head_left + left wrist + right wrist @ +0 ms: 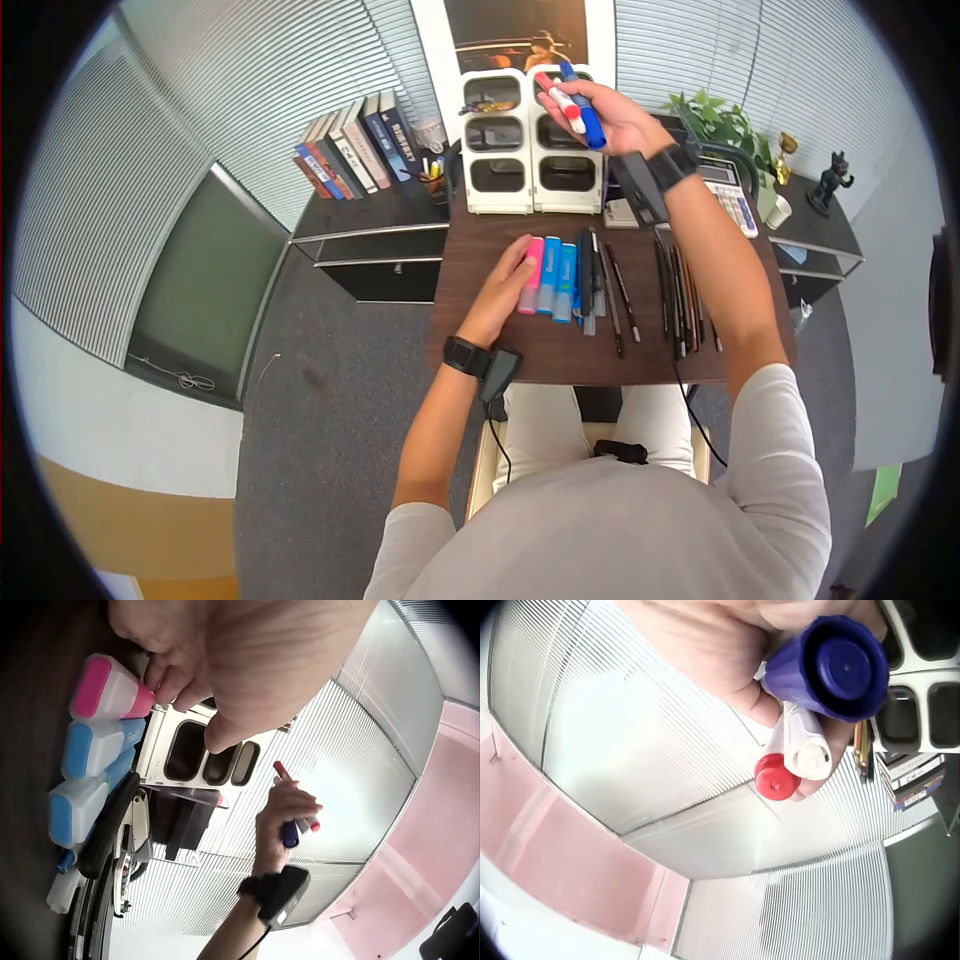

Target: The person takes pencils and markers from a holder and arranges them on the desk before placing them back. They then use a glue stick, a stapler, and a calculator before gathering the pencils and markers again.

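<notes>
My right hand (622,118) is raised over the back of the table, in front of a white organizer (498,207). It grips a thick blue marker (590,122) together with two slimmer red-and-white markers (560,97); their ends show in the right wrist view as a blue marker end (847,667), a white end (808,757) and a red end (776,780). On the table, the fingers of my left hand (498,292) rest against the left side of a pink highlighter (532,280). Beside it lie two blue highlighters (548,278), lined up in a row.
Dark pens (587,270) and pencils (622,295) lie right of the highlighters, with another pencil group (682,305) under my right forearm. A calculator (735,205) and a plant (708,120) stand back right. Books (355,150) and a pen holder (433,188) stand left.
</notes>
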A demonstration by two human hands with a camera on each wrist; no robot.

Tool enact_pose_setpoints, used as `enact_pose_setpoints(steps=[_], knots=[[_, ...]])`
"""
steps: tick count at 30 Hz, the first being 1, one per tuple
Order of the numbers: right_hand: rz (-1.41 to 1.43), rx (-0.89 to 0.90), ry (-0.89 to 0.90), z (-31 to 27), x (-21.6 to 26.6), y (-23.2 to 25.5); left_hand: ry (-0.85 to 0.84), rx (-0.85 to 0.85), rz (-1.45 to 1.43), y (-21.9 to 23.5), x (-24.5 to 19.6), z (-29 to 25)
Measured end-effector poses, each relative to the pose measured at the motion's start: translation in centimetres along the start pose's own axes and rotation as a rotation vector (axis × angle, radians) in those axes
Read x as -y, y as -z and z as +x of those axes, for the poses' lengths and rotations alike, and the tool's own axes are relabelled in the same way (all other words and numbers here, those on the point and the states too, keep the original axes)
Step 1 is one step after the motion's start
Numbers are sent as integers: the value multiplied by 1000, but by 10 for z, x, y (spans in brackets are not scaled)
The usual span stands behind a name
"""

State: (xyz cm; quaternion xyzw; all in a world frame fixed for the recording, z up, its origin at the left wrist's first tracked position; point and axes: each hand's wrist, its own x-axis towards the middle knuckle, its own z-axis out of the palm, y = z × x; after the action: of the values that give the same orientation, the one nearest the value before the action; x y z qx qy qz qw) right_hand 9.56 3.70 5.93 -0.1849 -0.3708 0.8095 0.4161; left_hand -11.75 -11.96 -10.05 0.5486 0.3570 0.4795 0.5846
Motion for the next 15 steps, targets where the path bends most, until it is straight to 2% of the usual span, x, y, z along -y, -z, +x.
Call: enact_pose_setpoints(steps=[2,4,6,8,10,14,15], knots=[[80,-244,56,19,-6,-4,-20,23,-13,1,0,-1],[234,-281,118,20,-16,-2,-28,14,-6,2,0,-2],[300,-242,32,20,-14,13,-3,11,-5,2,0,-1],[333,-181,89,13,-12,8,-1,11,17,0,-4,-3],[436,-20,55,1,1,2,27,43,64,-1,-5,-3],[457,-24,92,-1,16,1,40,49,50,-1,-4,-3],[537,35,31,2,19,9,13,45,41,-1,-4,-4]])
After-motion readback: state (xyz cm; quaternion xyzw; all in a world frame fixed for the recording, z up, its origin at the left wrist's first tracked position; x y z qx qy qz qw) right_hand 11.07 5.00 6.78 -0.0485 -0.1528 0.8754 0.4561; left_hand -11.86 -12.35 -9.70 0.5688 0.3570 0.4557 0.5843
